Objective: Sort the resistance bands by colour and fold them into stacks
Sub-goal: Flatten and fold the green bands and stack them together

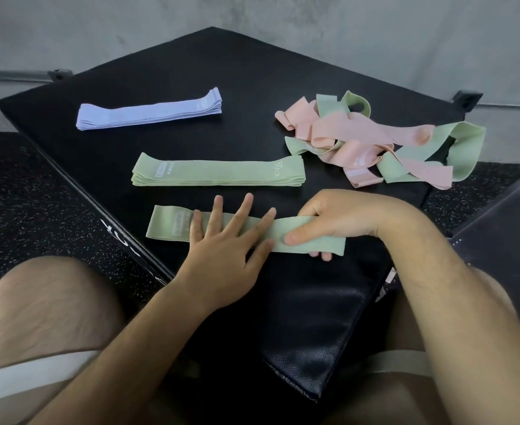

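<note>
A single green band (172, 227) lies flat on the near part of the black platform (191, 72). My left hand (231, 240) presses on its middle with straight, spread fingers. My right hand (335, 220) grips its right end, thumb on top and fingers beneath. Just beyond lies a flat stack of green bands (218, 173). Farther back on the left is a flat stack of lilac bands (149, 113). A tangled heap of pink bands (362, 127) and green bands (464, 145) lies at the right.
My bare knees flank the platform's near corner, over dark speckled floor (22, 194). A dark bag-like object (313, 332) rests between my legs. A grey concrete wall (68, 26) rises behind the platform.
</note>
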